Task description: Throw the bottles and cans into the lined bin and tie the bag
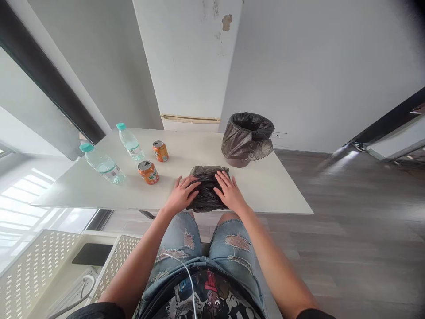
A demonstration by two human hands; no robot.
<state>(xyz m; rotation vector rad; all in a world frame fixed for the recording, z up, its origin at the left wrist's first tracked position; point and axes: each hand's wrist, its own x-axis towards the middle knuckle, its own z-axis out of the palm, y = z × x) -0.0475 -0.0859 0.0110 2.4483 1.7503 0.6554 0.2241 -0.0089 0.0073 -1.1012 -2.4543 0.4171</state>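
A crumpled black plastic bag (207, 190) lies at the front edge of the white table (265, 190). My left hand (182, 193) rests on the bag's left side, fingers spread. On its right side lies my right hand (230, 191), also with the fingers apart. Behind and to the right stands a bin (237, 163) lined with a dark bag (237, 141) that hangs over its rim. Two orange cans (149, 173) (160, 151) stand left of my hands, and farther left are two clear bottles with teal caps (104, 165) (131, 144).
A white door-like panel (189, 57) stands behind the table. At the lower left is a perforated white container (63, 252) with a dark flat object (93, 254) and a cable. A white cable (186, 270) crosses my lap. Grey flooring (332, 239) extends to the right.
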